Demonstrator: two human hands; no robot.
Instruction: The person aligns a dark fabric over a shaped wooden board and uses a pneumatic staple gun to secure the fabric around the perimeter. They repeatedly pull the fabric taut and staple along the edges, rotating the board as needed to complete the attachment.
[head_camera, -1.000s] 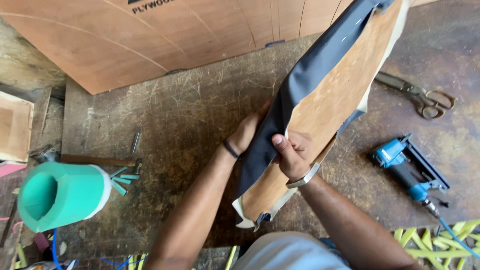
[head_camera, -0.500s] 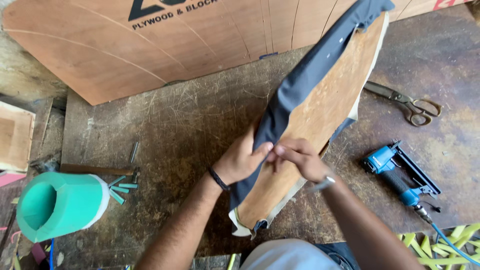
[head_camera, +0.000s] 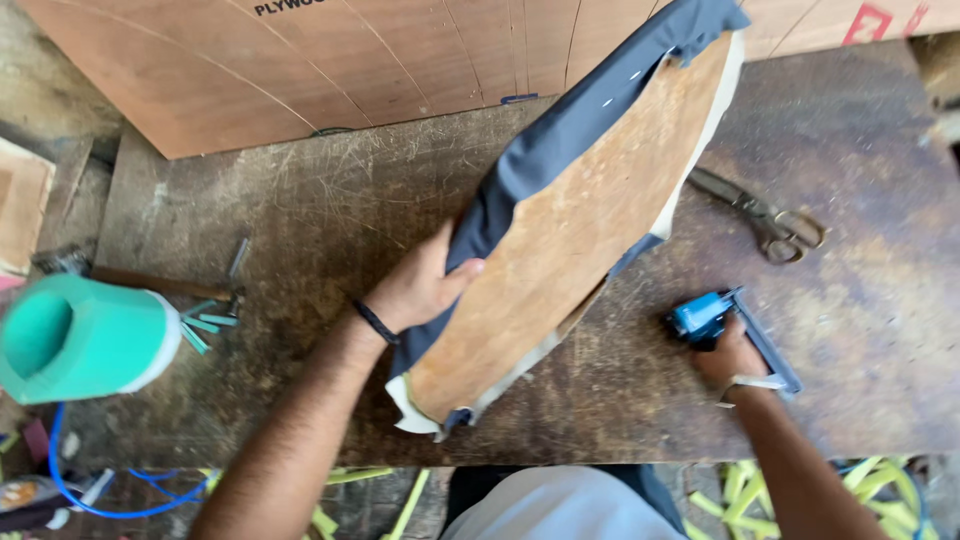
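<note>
A long curved wooden panel (head_camera: 560, 250) lies slanted on the dark workbench (head_camera: 300, 220), with dark grey fabric (head_camera: 570, 130) folded over its left edge and white padding showing at its lower end. My left hand (head_camera: 420, 285) presses the fabric against the panel's left edge, thumb on the wood. Over to the right, my right hand (head_camera: 730, 360) wraps around a blue staple gun (head_camera: 715, 318) that rests on the bench beside the panel.
Rusty scissors (head_camera: 765, 215) lie right of the panel. A large plywood sheet (head_camera: 300, 60) leans along the back. At the left stands a green foam cylinder (head_camera: 80, 335) beside a hammer (head_camera: 150, 280). A blue hose (head_camera: 110, 500) and yellow strips (head_camera: 880, 485) hang below the bench's near edge.
My right hand has left the fabric and moved right onto the staple gun. My left hand stays on the fabric edge. The view has shifted closer.
</note>
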